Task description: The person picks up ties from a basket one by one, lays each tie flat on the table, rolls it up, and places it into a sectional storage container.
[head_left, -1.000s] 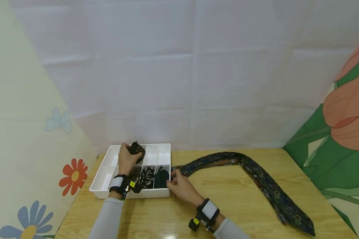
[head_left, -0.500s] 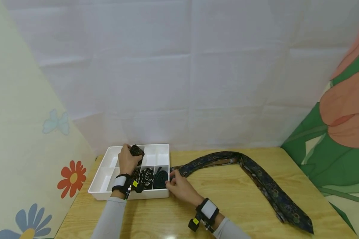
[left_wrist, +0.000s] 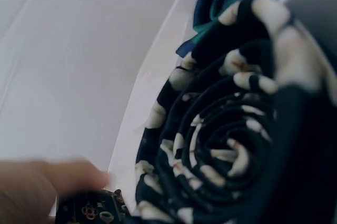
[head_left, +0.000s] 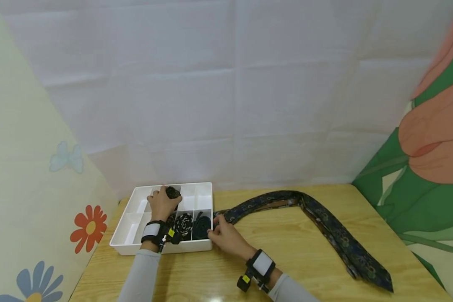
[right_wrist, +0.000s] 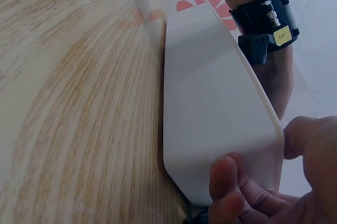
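My left hand (head_left: 161, 206) holds a dark rolled-up necktie (head_left: 173, 192) in a back compartment of the white divided box (head_left: 188, 248). In the left wrist view that roll (left_wrist: 89, 209) shows a small gold pattern, beneath a finger. Front compartments hold a black-and-white rolled necktie (head_left: 183, 225), a dark green rolled one (head_left: 201, 227) and another patterned roll partly hidden by my left wrist. With the thumb at the rim and fingers against the outer side, my right hand (head_left: 229, 240) grips the box's right wall, as the right wrist view shows.
A long dark floral necktie (head_left: 324, 226) lies in a curve across the wooden table (head_left: 287, 251), its narrow end beside the box. A white sheet (head_left: 287, 105) hangs behind the table, with painted walls on both sides.
My left hand has lowered the rolled necktie deeper into its compartment. My right hand keeps its grip on the box. The head view has shifted slightly.
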A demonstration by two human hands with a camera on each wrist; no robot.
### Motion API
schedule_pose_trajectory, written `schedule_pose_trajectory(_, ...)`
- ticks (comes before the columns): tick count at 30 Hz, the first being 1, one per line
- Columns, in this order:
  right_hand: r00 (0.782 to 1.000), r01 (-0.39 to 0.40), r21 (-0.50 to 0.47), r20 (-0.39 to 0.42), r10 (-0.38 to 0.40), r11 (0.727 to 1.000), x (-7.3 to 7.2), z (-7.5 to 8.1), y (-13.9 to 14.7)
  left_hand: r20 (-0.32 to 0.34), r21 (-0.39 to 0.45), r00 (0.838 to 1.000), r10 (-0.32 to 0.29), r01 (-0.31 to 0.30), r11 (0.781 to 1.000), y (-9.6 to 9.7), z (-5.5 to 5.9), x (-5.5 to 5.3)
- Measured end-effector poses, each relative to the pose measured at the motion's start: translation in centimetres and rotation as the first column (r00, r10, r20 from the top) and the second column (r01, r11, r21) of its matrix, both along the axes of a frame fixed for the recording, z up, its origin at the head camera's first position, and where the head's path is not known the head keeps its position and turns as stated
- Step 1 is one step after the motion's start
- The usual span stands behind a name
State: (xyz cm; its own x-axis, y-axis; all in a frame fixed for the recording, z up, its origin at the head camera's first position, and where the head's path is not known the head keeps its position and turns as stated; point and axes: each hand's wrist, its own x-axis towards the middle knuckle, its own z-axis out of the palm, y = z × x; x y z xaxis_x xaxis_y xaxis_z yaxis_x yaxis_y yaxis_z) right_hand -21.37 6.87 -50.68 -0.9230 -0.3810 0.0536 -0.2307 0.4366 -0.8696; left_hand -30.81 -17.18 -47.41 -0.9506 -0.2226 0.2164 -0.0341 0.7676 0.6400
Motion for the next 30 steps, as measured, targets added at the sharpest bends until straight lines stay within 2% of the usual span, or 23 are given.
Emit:
schedule_pose_trajectory(2, 1.0, 0.002, -0.002, 0.001, -0.002, 1.0, 0.01, -0.11, -0.02, 0.021, 0.024, 1.0, -0.02, 0.019, 1.0, -0.09, 0.07, 0.04)
schedule_pose_trajectory(4, 1.0, 0.002, 0.003, 0.007, -0.002, 1.0, 0.01, -0.24, -0.06, 0.015, 0.025, 1.0, -0.026, 0.026, 0.999, -0.11, 0.19, 0.11)
schedule_pose_trajectory(8, 1.0, 0.0, 0.009, 0.016, 0.0, 1.0, -0.09, -0.43, -0.13, -0.008, -0.032, 1.0, -0.015, 0.015, 0.999, 0.02, 0.29, 0.08)
schedule_pose_trajectory(14, 1.0, -0.017, -0.002, 0.009, 0.017, 1.0, -0.13, -0.47, -0.13, 0.019, -0.11, 1.0, 0.011, -0.009, 0.994, 0.4, 0.3, 0.24)
schedule_pose_trajectory(19, 1.0, -0.019, 0.005, 0.007, 0.019, 1.0, -0.27, -0.43, -0.16, 0.009, -0.069, 1.0, -0.001, 0.002, 0.998, 0.39, 0.39, 0.48)
schedule_pose_trajectory(21, 1.0, -0.01, 0.012, 0.003, 0.01, 1.0, -0.35, -0.4, -0.15, -0.016, -0.044, 1.0, -0.017, 0.016, 0.999, 0.33, 0.46, 0.54)
schedule_pose_trajectory(26, 1.0, -0.01, 0.02, -0.007, 0.01, 1.0, -0.4, -0.26, -0.08, -0.091, -0.049, 0.995, -0.049, 0.045, 0.998, -0.05, 0.47, 0.51)
schedule_pose_trajectory(30, 1.0, -0.025, 0.014, 0.009, 0.025, 1.0, -0.25, -0.03, 0.07, -0.078, -0.041, 0.996, -0.048, 0.045, 0.998, -0.28, 0.34, 0.43)
